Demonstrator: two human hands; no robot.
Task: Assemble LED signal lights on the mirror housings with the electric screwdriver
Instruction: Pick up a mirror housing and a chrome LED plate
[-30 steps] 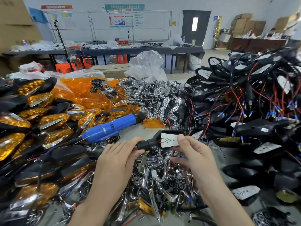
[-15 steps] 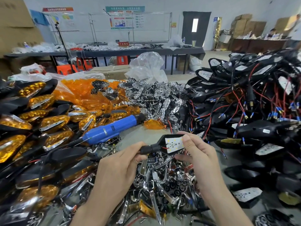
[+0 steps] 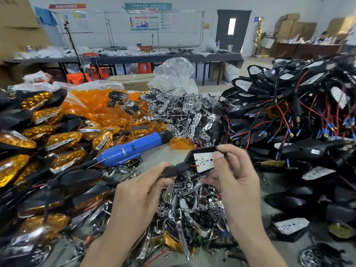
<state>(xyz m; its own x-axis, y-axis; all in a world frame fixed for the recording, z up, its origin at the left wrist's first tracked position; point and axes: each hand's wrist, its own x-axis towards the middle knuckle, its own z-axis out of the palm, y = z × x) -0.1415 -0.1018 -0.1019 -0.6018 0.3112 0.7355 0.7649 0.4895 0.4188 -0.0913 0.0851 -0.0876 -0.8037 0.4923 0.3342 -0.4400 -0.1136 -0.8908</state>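
A small red sign (image 3: 146,48) on the far table (image 3: 123,59) reads 不合格区 in white characters. The wall posters (image 3: 148,17) behind it and the label on the blue screwdriver (image 3: 133,148) are too small to read.

Illumination: bright, even, diffuse, from overhead. Shadows soft, no hard edges. Door window (image 3: 231,26) overexposed to white. Specular glare on chrome parts pile (image 3: 185,116) and amber lenses (image 3: 63,139). White LED board (image 3: 203,162) in centre mirror housing (image 3: 194,152) near clipping. Barrel distortion: far table (image 3: 123,59) edge bowed, cardboard boxes (image 3: 17,26) leaning at left edge. Centre sharp. Lower-left corner and right edge smeared. Black housings pile (image 3: 300,120): detail lost in dark areas.
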